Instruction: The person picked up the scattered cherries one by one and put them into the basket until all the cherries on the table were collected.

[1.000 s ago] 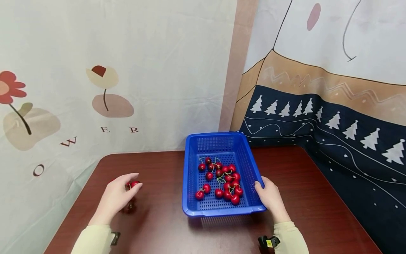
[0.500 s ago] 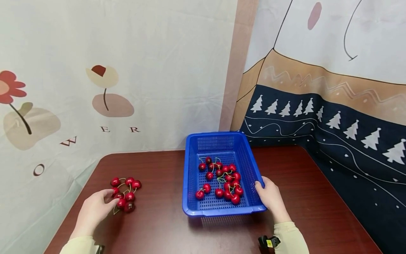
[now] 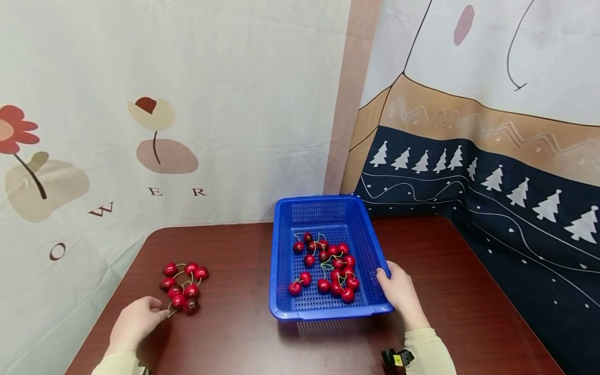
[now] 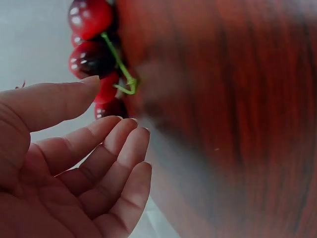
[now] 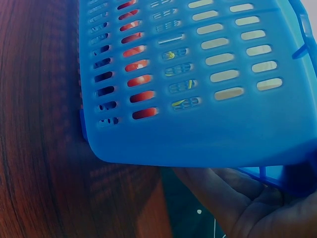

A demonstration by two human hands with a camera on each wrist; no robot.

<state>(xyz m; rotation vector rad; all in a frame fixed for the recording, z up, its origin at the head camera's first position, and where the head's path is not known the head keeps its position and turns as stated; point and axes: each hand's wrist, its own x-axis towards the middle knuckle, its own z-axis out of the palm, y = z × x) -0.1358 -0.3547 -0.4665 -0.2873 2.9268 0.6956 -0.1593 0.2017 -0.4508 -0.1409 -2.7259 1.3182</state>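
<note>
Several red cherries with green stems lie in a loose bunch on the left of the table. My left hand is at the near-left edge of that bunch, its fingertips close by a green stem. In the left wrist view, a gap shows between the thumb and the slightly bent fingers, with nothing held. A blue perforated plastic basket stands at the middle with several more cherries inside. My right hand grips its right rim near the front corner, thumb on the inner side.
The dark red-brown wooden table has rounded far corners. A pale printed cloth hangs behind it, and a navy cloth with white trees hangs along the right. Table surface shows between the bunch and the basket.
My left hand has moved left and toward me, from over the loose cherries to their near-left edge, uncovering the bunch. The right hand and basket have stayed in place.
</note>
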